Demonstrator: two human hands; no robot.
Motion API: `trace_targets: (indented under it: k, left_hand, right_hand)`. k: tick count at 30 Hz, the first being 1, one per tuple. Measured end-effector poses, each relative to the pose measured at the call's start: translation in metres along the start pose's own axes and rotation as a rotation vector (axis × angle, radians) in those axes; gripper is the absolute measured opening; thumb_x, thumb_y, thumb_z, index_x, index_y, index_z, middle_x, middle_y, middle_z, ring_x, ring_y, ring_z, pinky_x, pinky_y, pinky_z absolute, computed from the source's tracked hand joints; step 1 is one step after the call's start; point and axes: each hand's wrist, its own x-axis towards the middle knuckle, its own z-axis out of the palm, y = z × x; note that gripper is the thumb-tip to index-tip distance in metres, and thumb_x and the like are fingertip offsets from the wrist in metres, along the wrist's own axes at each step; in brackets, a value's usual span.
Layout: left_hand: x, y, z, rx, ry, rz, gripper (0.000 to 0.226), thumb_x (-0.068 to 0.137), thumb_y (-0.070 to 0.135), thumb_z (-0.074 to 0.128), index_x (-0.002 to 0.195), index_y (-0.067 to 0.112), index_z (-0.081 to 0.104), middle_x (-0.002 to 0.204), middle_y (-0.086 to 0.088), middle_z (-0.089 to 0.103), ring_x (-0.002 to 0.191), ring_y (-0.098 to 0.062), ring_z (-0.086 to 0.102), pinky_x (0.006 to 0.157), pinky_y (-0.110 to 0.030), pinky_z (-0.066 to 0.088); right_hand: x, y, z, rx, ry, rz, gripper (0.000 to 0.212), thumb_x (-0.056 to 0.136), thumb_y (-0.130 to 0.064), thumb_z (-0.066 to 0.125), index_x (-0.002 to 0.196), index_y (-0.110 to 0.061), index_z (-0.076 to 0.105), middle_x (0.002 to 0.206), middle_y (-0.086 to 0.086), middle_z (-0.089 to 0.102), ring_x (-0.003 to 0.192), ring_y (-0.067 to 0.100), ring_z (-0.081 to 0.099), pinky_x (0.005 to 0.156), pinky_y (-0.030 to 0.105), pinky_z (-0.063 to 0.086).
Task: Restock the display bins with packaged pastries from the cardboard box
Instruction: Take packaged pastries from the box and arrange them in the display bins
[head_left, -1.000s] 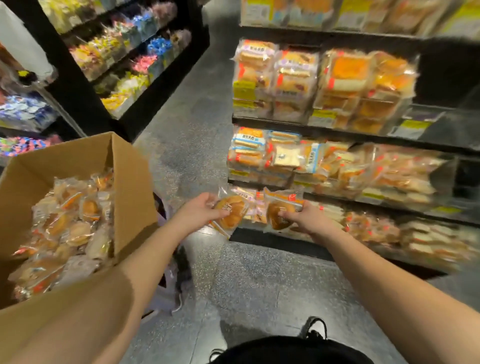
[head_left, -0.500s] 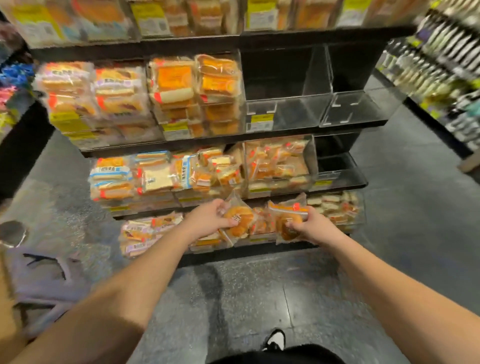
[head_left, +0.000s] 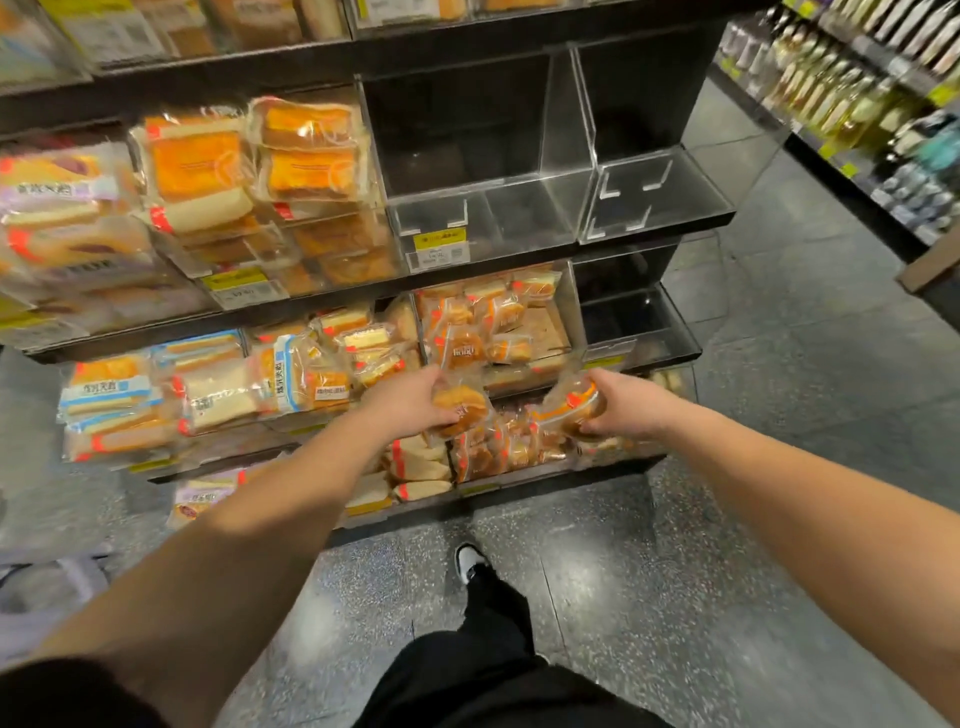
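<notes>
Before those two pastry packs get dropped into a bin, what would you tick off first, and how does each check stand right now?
1. Left hand grips its round pastry pack: ok.
2. Right hand grips its orange-wrapped pack: ok.
3. Matching bin of similar round pastries lies just above the hands, with room at the front: ok.
4. Path to that bin unobstructed: ok.
5. Wrappers intact: cannot tell, blurred.
6. Bin's price label matches the packs: cannot tell, hidden.
</notes>
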Motion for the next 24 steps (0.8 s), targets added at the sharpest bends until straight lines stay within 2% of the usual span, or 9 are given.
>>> trace_targets:
  k: [3,8,10,15,17,21,22,24]
  left_hand:
    - [0.031,-0.001,-0.006,0.056,0.018,0.022,0.065,0.087,0.046,0.07,0.14,0.019,0.045,0.132,-0.003,0.061,0.113,-0.023,0.059,0.078,-0.031,0.047]
    - [0.091,-0.008,-0.013,0.16,-0.026,0.042,0.059,0.089,0.05,0.066,0.134,0.017,0.048,0.123,-0.006,0.064,0.107,-0.025,0.06,0.074,-0.034,0.048]
    - [0.114,-0.009,-0.017,0.184,-0.066,0.053,0.059,0.089,0.049,0.065,0.135,0.017,0.048,0.121,-0.005,0.063,0.106,-0.024,0.06,0.071,-0.033,0.046]
    - [0.158,-0.015,-0.021,0.291,-0.16,0.106,0.059,0.087,0.052,0.064,0.134,0.018,0.05,0.12,-0.003,0.064,0.105,-0.024,0.061,0.081,-0.038,0.054]
    - [0.17,-0.016,-0.02,0.332,-0.182,0.124,0.055,0.087,0.053,0.063,0.128,0.018,0.052,0.115,-0.003,0.065,0.101,-0.024,0.061,0.076,-0.036,0.054]
    - [0.187,-0.013,-0.017,0.367,-0.211,0.152,0.05,0.09,0.049,0.059,0.127,0.016,0.051,0.107,-0.002,0.067,0.092,-0.021,0.062,0.053,-0.028,0.038]
    - [0.19,-0.012,-0.016,0.369,-0.216,0.15,0.05,0.091,0.049,0.059,0.128,0.016,0.051,0.106,-0.002,0.067,0.092,-0.02,0.062,0.052,-0.027,0.036]
    - [0.194,-0.01,-0.016,0.386,-0.2,0.14,0.049,0.093,0.048,0.057,0.13,0.017,0.05,0.111,-0.002,0.067,0.097,-0.021,0.061,0.06,-0.029,0.036]
  right_hand:
    - [0.034,-0.004,-0.013,-0.16,-0.017,-0.055,0.059,0.081,-0.034,0.079,0.131,-0.021,0.05,0.119,-0.003,0.064,0.094,0.012,0.055,0.078,0.026,0.045]
    - [0.099,-0.008,-0.028,-0.249,-0.057,-0.083,0.048,0.083,-0.036,0.076,0.123,-0.024,0.053,0.117,-0.003,0.064,0.102,0.017,0.06,0.087,0.033,0.052]
    - [0.123,-0.009,-0.031,-0.284,-0.089,-0.09,0.048,0.083,-0.034,0.075,0.124,-0.025,0.053,0.117,-0.002,0.064,0.102,0.018,0.06,0.085,0.033,0.052]
    - [0.17,-0.017,-0.034,-0.386,-0.18,-0.121,0.052,0.086,-0.028,0.071,0.132,-0.02,0.049,0.108,-0.002,0.059,0.091,0.017,0.053,0.076,0.031,0.047]
    - [0.183,-0.02,-0.033,-0.423,-0.201,-0.134,0.053,0.088,-0.027,0.069,0.135,-0.019,0.047,0.104,-0.002,0.057,0.09,0.017,0.051,0.076,0.031,0.047]
    - [0.202,-0.021,-0.033,-0.497,-0.245,-0.152,0.057,0.09,-0.025,0.065,0.142,-0.019,0.044,0.127,0.005,0.06,0.111,0.025,0.058,0.088,0.037,0.052]
    - [0.207,-0.021,-0.035,-0.513,-0.242,-0.153,0.055,0.09,-0.025,0.064,0.141,-0.02,0.044,0.128,0.006,0.06,0.112,0.026,0.059,0.089,0.039,0.053]
    - [0.216,-0.021,-0.04,-0.537,-0.209,-0.164,0.051,0.091,-0.024,0.062,0.139,-0.021,0.046,0.125,0.006,0.06,0.109,0.027,0.06,0.086,0.041,0.055]
